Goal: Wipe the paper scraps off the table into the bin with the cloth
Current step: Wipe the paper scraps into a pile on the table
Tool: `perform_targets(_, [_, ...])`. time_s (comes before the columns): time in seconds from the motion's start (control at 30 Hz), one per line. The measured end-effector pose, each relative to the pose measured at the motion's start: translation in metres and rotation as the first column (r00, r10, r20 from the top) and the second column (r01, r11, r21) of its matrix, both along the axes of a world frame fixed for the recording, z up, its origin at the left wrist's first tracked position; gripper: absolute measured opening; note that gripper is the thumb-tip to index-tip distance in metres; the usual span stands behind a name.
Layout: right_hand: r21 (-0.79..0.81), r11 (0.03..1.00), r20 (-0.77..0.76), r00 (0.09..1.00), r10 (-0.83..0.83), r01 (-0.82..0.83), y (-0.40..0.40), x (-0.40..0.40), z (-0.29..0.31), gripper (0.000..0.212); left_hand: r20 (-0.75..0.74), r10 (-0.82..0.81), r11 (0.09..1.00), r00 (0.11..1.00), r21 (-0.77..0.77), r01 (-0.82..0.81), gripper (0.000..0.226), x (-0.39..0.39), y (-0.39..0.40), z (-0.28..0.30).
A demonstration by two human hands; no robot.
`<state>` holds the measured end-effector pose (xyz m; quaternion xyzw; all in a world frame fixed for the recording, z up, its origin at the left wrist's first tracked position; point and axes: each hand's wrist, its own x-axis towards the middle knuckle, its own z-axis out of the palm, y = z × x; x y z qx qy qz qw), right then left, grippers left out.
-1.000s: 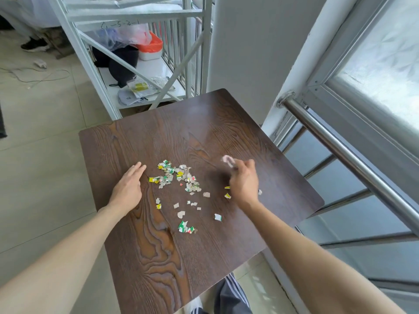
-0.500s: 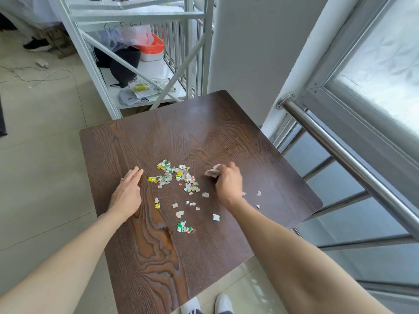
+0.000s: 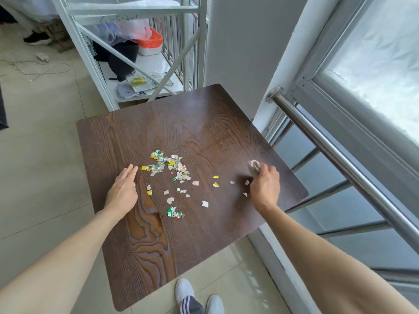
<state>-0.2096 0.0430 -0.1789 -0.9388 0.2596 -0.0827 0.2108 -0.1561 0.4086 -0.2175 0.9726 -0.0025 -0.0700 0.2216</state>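
Small white, green and yellow paper scraps (image 3: 169,165) lie in a loose pile at the middle of the dark wooden table (image 3: 199,123), with stray bits spread toward the right and front. My right hand (image 3: 264,185) is closed around a small pale crumpled cloth (image 3: 254,166) near the table's right edge, just right of the stray scraps. My left hand (image 3: 123,189) rests flat on the table, fingers together, left of the pile. No bin shows beside the table.
A white metal rack (image 3: 127,53) stands behind the table holding bags, a black pouch and an orange-lidded tub (image 3: 150,45). A steel handrail (image 3: 340,159) and window run along the right. My white shoes (image 3: 184,291) show below the table's front edge. Cables lie on the tiled floor at far left.
My right hand swept left with the cloth toward the pile, then moved back right near the table's edge. A few scraps on the right shifted. My left hand stayed put.
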Motion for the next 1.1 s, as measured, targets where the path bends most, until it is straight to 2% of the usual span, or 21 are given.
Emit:
perform_targets(0.1, [-0.039, 0.999, -0.154, 0.988, -0.024, 0.018, -0.011, -0.020, -0.006, 0.028, 0.009, 0.041, 0.999, 0.999, 0.031, -0.041, 0.052, -0.013, -0.004, 0.000])
perform_targets(0.2, [-0.001, 1.000, -0.131, 0.991, 0.003, -0.003, 0.000, -0.022, -0.013, 0.024, -0.016, 0.050, 0.998, 0.999, 0.050, -0.049, 0.053, -0.019, -0.005, -0.001])
perform_targets(0.33, [0.160, 0.984, -0.053, 0.996, -0.067, 0.075, 0.040, -0.012, -0.019, 0.026, -0.022, 0.027, 0.999, 0.999, 0.042, -0.026, 0.056, -0.016, 0.001, -0.003])
perform_targets(0.47, [0.299, 0.954, 0.013, 1.000, -0.005, 0.001, 0.105, 0.011, -0.019, 0.031, 0.002, 0.007, 0.999, 1.000, 0.052, -0.007, 0.058, -0.014, 0.005, -0.010])
perform_targets(0.57, [0.349, 0.936, -0.024, 0.998, 0.065, -0.053, 0.150, 0.029, -0.014, 0.034, 0.019, 0.008, 0.999, 1.000, 0.046, -0.009, 0.058, -0.013, 0.007, -0.013])
perform_targets(0.73, [0.373, 0.919, -0.033, 0.988, 0.151, -0.128, 0.196, 0.049, -0.014, 0.037, 0.045, 0.003, 0.998, 0.999, 0.061, -0.006, 0.061, -0.015, 0.007, -0.018])
perform_targets(0.9, [0.387, 0.886, 0.037, 0.964, 0.263, -0.256, 0.208, 0.056, -0.017, 0.023, 0.048, -0.030, 0.998, 0.998, 0.048, 0.028, 0.063, -0.017, 0.010, -0.017])
perform_targets(0.97, [0.330, 0.897, 0.076, 0.956, 0.284, -0.293, 0.207, 0.054, -0.015, 0.018, 0.054, -0.041, 0.998, 0.998, 0.048, 0.038, 0.063, -0.018, 0.011, -0.015])
perform_targets(1.1, [0.231, 0.959, 0.105, 0.984, 0.142, -0.163, 0.172, 0.027, 0.000, 0.028, 0.084, -0.060, 0.997, 0.995, 0.057, 0.056, 0.056, -0.020, 0.016, -0.012])
